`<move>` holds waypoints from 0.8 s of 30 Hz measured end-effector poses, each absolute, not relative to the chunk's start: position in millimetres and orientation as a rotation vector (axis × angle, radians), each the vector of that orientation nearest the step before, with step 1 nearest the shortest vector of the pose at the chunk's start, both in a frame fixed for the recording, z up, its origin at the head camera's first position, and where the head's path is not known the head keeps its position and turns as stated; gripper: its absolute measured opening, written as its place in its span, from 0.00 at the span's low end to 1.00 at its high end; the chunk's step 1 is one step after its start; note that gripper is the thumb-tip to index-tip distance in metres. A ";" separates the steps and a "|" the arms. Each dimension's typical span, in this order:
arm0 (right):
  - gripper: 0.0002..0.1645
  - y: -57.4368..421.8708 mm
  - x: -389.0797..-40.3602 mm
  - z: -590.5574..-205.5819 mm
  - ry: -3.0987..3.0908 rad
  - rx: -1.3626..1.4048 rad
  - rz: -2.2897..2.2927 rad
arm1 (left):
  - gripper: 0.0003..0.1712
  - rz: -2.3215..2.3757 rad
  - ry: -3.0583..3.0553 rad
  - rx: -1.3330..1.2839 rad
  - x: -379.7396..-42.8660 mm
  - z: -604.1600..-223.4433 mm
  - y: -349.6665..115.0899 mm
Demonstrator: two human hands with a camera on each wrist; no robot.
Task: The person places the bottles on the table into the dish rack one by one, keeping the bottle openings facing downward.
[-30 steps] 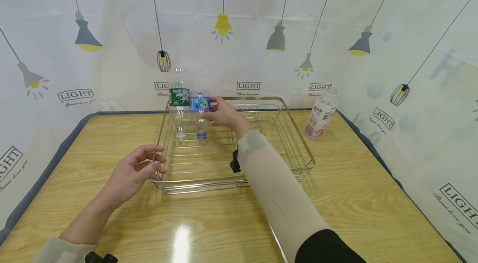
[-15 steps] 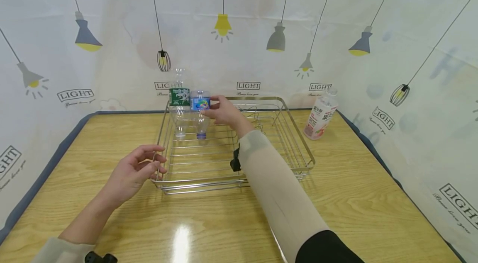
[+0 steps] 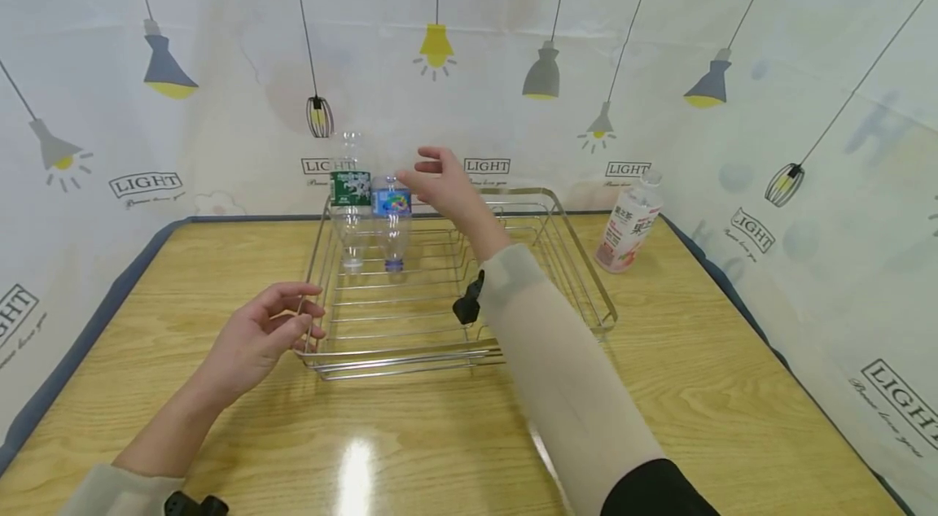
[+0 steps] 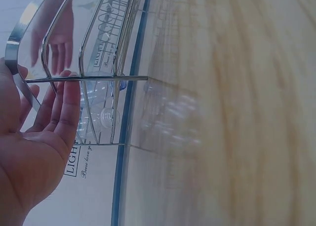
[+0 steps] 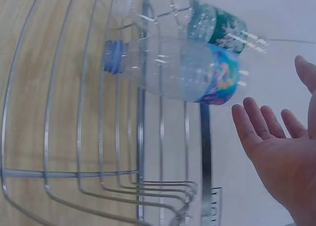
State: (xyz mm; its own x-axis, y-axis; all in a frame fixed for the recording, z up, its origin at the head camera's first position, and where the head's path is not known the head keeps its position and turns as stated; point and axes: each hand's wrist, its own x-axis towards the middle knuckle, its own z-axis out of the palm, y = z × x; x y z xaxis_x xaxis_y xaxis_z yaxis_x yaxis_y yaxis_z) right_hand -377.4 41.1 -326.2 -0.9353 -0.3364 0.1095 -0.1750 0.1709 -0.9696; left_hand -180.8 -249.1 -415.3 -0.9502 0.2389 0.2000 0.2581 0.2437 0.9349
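My left hand (image 3: 256, 345) holds the left front corner of a metal wire dish rack (image 3: 410, 352); in the left wrist view its fingers (image 4: 69, 105) curl about the wires and rim. Above the rack's back part, my right hand (image 3: 447, 186) is empty, fingers spread. Just left of it a clear plastic bottle with a blue label (image 3: 392, 203) stands upside down in the rack, its blue cap at the bottom. The right wrist view shows a gap between the right hand (image 5: 276, 147) and this bottle. Beside it, a taller green-labelled bottle (image 3: 351, 189) also stands cap down.
A bottle with a white and pink label (image 3: 628, 225) stands upright on the wooden table (image 3: 703, 386), right of the rack. A wall cloth (image 3: 498, 117) printed with lamps closes in the back and sides.
My right hand has let go of the blue-labelled bottle and risen above it. The bottle stays upside down in the rack. The left hand has hardly moved.
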 end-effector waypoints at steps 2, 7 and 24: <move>0.44 42.0 -374.6 -317.3 2.281 -0.553 -1.917 | 0.20 -1.856 -2.462 -0.500 -180.9 -415.4 -249.1; 0.39 46.6 -364.0 -290.1 2.258 -0.655 -1.971 | 0.21 -1.851 -2.462 -0.499 -180.4 -415.0 -249.2; 0.31 120.8 -310.6 -253.2 2.376 -0.832 -1.816 | 0.22 -1.843 -2.477 -0.501 -180.8 -414.3 -249.6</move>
State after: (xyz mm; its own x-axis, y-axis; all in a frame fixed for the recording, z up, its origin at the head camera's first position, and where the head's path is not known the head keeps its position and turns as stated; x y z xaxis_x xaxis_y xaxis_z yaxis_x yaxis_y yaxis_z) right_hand -310.6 120.8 -253.2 -0.8556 -0.4321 0.2850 -0.3884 0.1721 -0.9053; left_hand -180.8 -249.6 -414.3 -0.9486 0.2456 0.1995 0.2616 0.2541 0.9311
